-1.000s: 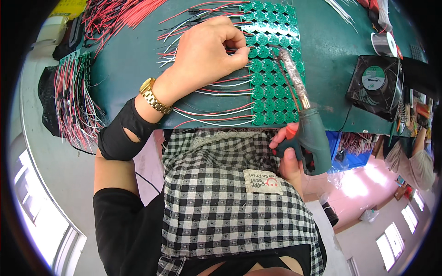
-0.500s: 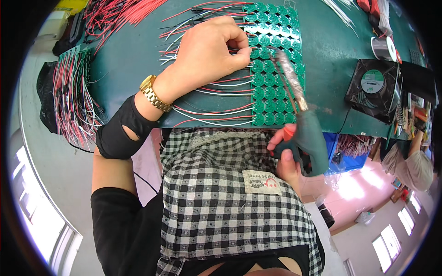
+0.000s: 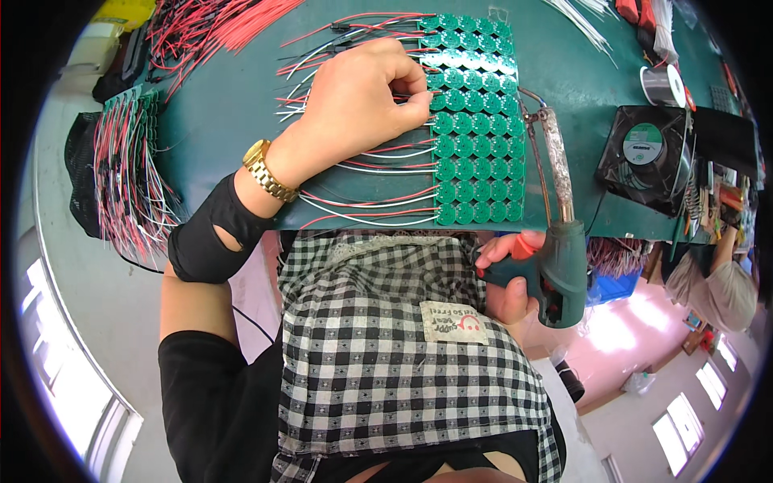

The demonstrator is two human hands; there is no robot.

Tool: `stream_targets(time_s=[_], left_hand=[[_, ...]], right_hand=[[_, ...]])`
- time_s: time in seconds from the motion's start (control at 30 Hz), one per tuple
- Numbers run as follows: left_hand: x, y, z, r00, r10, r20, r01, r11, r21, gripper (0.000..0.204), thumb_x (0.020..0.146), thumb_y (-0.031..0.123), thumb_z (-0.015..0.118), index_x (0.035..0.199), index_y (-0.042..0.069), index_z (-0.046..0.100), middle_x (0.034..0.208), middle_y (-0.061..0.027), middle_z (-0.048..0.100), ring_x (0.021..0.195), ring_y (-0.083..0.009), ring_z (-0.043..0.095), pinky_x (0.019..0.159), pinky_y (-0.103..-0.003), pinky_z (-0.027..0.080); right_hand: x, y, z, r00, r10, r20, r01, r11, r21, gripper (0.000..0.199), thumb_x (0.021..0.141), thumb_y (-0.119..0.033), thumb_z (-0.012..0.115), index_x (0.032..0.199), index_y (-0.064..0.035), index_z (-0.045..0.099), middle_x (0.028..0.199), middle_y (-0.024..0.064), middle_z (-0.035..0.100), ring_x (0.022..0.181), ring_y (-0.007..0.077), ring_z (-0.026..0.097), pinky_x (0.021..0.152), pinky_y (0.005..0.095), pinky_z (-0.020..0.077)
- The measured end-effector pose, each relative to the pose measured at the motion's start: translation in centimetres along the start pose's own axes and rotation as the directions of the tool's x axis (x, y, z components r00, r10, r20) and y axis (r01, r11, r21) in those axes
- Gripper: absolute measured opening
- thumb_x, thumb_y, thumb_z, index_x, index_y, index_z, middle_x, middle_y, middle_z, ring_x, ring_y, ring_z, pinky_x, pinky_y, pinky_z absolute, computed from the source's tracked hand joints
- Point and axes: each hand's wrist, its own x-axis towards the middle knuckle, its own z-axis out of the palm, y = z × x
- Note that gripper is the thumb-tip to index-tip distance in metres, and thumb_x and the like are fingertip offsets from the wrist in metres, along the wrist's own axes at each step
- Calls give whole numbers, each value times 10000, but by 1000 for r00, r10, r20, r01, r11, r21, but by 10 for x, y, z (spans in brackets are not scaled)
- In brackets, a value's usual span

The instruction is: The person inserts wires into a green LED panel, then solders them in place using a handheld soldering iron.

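Observation:
A green panel of round circuit boards (image 3: 479,145) lies on the table, with red, white and black wires (image 3: 378,197) running off its left edge. My left hand (image 3: 370,92) rests over these wires, thumb and forefinger pinched at the panel's left edge on a thin wire, mostly hidden by the fingers. My right hand (image 3: 507,274) grips the dark green handle of a soldering gun (image 3: 561,266) at the table's front edge. The gun's long metal barrel points away from me, its bent tip just beside the panel's right edge.
A black fan (image 3: 644,149) stands at the right, with a solder spool (image 3: 665,85) behind it. Loose red wires (image 3: 217,36) lie at the far left, white ones (image 3: 581,24) at the far right. Another wired panel (image 3: 133,173) sits at the left. A person's arm (image 3: 729,258) shows at right.
The soldering gun has swung right and its tip has moved off the panel to beside its right edge. My left hand keeps its pinch, and the panel appears slightly shifted left.

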Motion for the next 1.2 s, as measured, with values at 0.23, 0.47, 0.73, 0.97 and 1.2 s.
stream_targets(time_s=[0.23,0.47,0.73,0.97,1.2], left_hand=[[0,0,-7,999,25,41,-25,1000,5,101,710,55,697,705,19,604,709,-15,547,572,-76,507,530,-208,433],[5,3,-27,972,166,165,-176,983,48,96,764,116,669,798,38,624,739,-78,571,618,-208,572,568,-298,471],[136,-98,-98,893,411,-182,-193,716,671,90,847,115,572,781,57,551,732,-80,599,657,-202,588,597,-319,464],[167,-130,-100,839,540,-64,-315,579,752,95,744,202,663,794,122,651,793,-53,553,793,-256,560,668,-380,474],[164,-125,-99,874,484,41,-297,467,833,60,763,217,653,805,175,641,866,4,558,901,-208,533,762,-378,398]], right_hand=[[3,-2,-1,997,-51,51,50,998,25,529,856,-296,602,1238,-17,365,839,146,553,699,217,566,701,387,454],[-7,8,-5,999,-5,-33,8,994,107,573,827,-360,640,1232,-35,398,840,118,529,693,184,532,644,311,457],[-10,12,-11,1000,26,6,-27,991,134,574,819,-330,639,1234,-21,392,848,128,521,696,184,531,628,302,462],[-12,4,-7,998,70,0,-69,993,97,584,803,-329,645,1232,-21,397,841,116,521,694,167,527,616,286,465],[-11,7,-8,993,110,-44,-101,980,170,570,803,-331,643,1224,-31,404,838,108,523,694,153,523,620,283,472]])
